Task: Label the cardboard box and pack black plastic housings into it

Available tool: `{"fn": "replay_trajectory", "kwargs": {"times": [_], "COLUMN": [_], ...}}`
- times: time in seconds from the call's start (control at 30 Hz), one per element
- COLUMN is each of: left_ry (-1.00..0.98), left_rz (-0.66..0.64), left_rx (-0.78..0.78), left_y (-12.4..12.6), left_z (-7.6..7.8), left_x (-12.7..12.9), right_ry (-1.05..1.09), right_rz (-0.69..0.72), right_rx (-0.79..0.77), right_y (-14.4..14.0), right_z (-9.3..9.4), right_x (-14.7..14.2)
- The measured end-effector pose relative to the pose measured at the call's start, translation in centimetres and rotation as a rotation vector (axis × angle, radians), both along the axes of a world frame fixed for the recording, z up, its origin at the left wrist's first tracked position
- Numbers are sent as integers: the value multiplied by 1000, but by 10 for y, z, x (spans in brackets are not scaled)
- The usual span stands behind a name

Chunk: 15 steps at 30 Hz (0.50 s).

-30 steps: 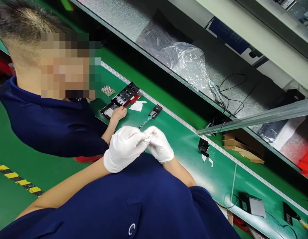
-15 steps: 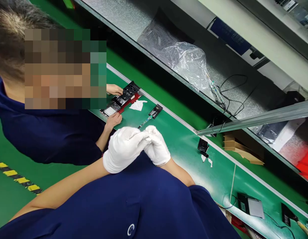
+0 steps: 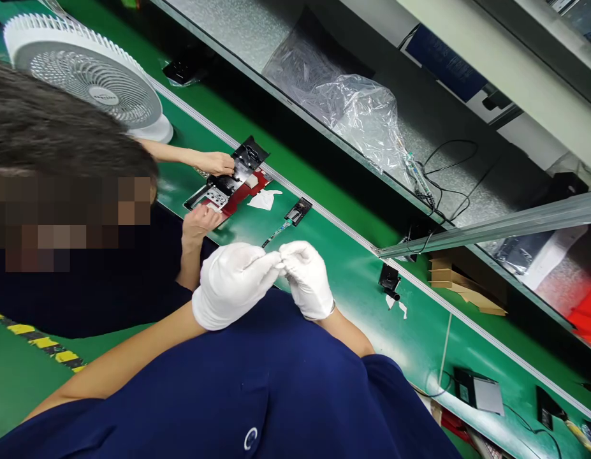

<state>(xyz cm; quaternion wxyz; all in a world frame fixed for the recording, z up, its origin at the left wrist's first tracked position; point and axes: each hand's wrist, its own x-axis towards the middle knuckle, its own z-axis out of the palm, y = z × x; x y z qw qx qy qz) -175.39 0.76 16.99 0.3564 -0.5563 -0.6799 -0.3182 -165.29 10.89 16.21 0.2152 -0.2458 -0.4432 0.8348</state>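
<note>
White gloves cover both of my hands, which meet in front of my chest with their fingertips together. My left hand is closed in a pinch, and my right hand pinches against it from the other side. Whatever lies between the fingertips is too small or hidden to make out. Just beyond the gloves on the green bench lies a thin patterned strip. It reaches up to a small black rectangular part.
At left a co-worker's bare hands handle a black device on a red mat. White tissue lies beside it. A white fan stands behind. To the right are a black part, a metal post and a grey-black box.
My fingertips have drawn slightly apart, the right hand shifting a little right. The co-worker's head has moved down and left, bringing the fan into view, and their hands have shifted on the device.
</note>
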Motion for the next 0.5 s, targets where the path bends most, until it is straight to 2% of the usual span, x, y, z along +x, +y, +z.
{"fn": "replay_trajectory", "kwargs": {"times": [0.13, 0.3, 0.4, 0.5], "left_ry": [10, 71, 77, -3], "left_rz": [32, 39, 59, 74], "left_rx": [-69, -151, -193, -242], "left_y": [0, 0, 1, 2], "left_z": [6, 1, -4, -6], "left_x": [3, 6, 8, 10], "right_ry": [-16, -69, -57, -42], "right_rz": [30, 59, 70, 66], "right_rx": [44, 93, 64, 4], "right_y": [8, 18, 20, 20], "right_z": [-3, -7, -8, -7], "right_x": [2, 4, 5, 4]}}
